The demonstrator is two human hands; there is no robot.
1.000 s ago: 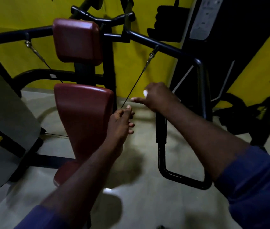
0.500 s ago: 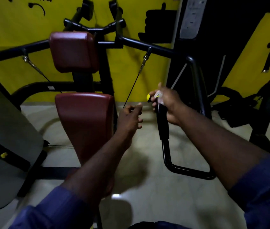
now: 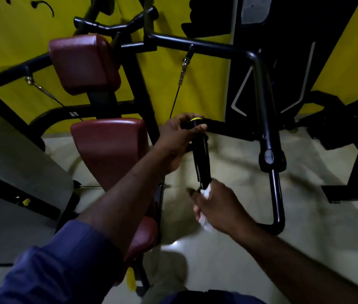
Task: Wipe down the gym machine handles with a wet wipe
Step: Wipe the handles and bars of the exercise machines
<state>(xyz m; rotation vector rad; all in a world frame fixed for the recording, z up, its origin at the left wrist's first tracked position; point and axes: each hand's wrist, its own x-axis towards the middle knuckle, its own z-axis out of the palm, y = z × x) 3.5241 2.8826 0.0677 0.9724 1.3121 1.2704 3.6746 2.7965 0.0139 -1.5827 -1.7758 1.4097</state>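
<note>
Black foam is seen on the machine handle point(image 3: 201, 156), which hangs nearly upright, a little tilted, just right of the lower maroon pad point(image 3: 110, 150). Its top end, marked by a small yellow cap point(image 3: 196, 119), is grasped by the left hand point(image 3: 178, 139), the fingers being curled over the cap end and the thumb laid beneath it. The lower end of the handle is met by the right hand point(image 3: 219, 207), which is clenched around a white wet wipe point(image 3: 204, 223). The wipe is bunched in the palm, with one corner showing above the hand against the bar and another hanging out below. That hand is blurred, so it appears, but cannot be confirmed, that the wipe is wrapped fully round the bar.

A thin cable point(image 3: 174, 102) is seen running from a clip on the black frame tube point(image 3: 263, 106) down towards the left hand. A second maroon pad point(image 3: 83, 62) is mounted higher on the frame. A yellow wall point(image 3: 206, 84) stands behind the machine, and a pale glossy floor point(image 3: 239, 260) lies under it. Both forearms are bare below blue sleeves point(image 3: 64, 270).
</note>
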